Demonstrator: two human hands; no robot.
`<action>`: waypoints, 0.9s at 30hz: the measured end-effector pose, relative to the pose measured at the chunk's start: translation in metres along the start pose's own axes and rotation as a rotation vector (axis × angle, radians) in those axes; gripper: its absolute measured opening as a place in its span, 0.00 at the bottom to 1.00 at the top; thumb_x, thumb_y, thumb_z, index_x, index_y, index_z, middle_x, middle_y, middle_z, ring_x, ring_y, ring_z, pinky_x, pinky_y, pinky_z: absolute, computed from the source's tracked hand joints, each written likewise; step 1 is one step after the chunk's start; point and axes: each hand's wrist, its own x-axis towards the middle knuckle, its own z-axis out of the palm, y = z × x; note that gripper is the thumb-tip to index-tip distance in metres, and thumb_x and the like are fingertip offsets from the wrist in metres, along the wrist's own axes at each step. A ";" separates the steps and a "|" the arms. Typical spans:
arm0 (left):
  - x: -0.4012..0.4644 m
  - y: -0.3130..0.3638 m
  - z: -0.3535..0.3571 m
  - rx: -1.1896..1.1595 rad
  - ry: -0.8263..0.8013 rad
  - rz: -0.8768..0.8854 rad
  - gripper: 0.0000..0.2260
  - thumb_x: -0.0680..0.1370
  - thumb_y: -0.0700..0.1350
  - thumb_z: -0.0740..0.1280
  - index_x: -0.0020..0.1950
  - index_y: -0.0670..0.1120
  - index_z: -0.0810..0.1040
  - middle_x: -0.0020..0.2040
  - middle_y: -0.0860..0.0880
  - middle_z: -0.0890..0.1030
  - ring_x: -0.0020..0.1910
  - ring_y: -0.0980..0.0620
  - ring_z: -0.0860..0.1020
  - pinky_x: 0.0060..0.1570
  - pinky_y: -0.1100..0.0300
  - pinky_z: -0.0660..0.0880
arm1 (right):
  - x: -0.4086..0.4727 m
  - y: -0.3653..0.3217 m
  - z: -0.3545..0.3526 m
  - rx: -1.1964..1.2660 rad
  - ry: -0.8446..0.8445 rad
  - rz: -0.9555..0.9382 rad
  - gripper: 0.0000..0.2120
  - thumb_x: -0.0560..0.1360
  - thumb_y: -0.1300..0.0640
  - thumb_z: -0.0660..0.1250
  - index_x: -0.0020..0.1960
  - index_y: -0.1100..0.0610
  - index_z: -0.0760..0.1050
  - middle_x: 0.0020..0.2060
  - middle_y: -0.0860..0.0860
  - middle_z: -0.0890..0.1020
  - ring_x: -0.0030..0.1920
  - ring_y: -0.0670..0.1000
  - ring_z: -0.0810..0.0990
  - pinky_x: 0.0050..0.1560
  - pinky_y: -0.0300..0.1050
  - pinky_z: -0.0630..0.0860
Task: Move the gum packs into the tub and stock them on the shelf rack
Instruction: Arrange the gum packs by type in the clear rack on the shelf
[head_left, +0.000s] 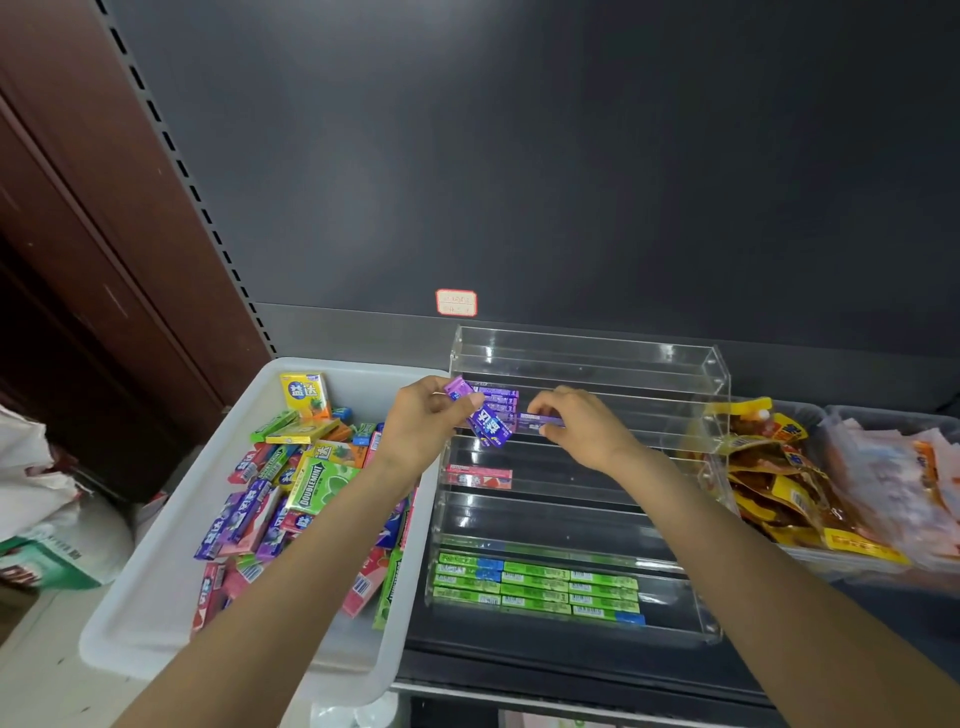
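Both hands work at the clear rack's (587, 364) upper tier: left hand (423, 423) grips spare purple gum packs (488, 423); right hand (582, 423) pinches one purple pack (540, 420) onto the row. Stocking step. Next: seat it flush, then feed another. Tub (171, 587) of mixed packs lies at 9 o'clock.

Dark grey back panel (571, 156) behind the shelf, small red-bordered label (456, 302) stuck low on it. Slotted metal upright (171, 150) running diagonally at left. Reddish-brown wooden panelling (67, 208) beyond that. Pale floor (36, 670) at bottom left, with white bags (31, 467) heaped there. Soft, even light.
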 end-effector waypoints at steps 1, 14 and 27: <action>0.000 0.000 0.000 0.003 0.001 -0.002 0.17 0.76 0.49 0.67 0.60 0.41 0.73 0.53 0.44 0.81 0.47 0.55 0.79 0.42 0.67 0.74 | 0.001 0.000 0.000 -0.002 -0.015 -0.003 0.12 0.77 0.59 0.64 0.60 0.56 0.74 0.57 0.53 0.76 0.55 0.50 0.74 0.50 0.42 0.72; 0.000 -0.002 -0.004 0.010 -0.002 0.001 0.16 0.76 0.49 0.67 0.59 0.42 0.74 0.52 0.45 0.82 0.44 0.57 0.79 0.42 0.66 0.74 | 0.006 0.000 0.001 -0.005 -0.046 -0.029 0.13 0.77 0.58 0.64 0.61 0.56 0.75 0.53 0.54 0.76 0.50 0.49 0.72 0.47 0.42 0.69; 0.001 -0.001 -0.003 0.018 -0.012 -0.010 0.17 0.75 0.48 0.67 0.61 0.42 0.73 0.55 0.44 0.81 0.49 0.55 0.78 0.43 0.65 0.74 | 0.006 -0.002 0.001 0.011 -0.049 0.007 0.20 0.76 0.56 0.66 0.67 0.55 0.70 0.59 0.54 0.74 0.57 0.51 0.74 0.56 0.46 0.73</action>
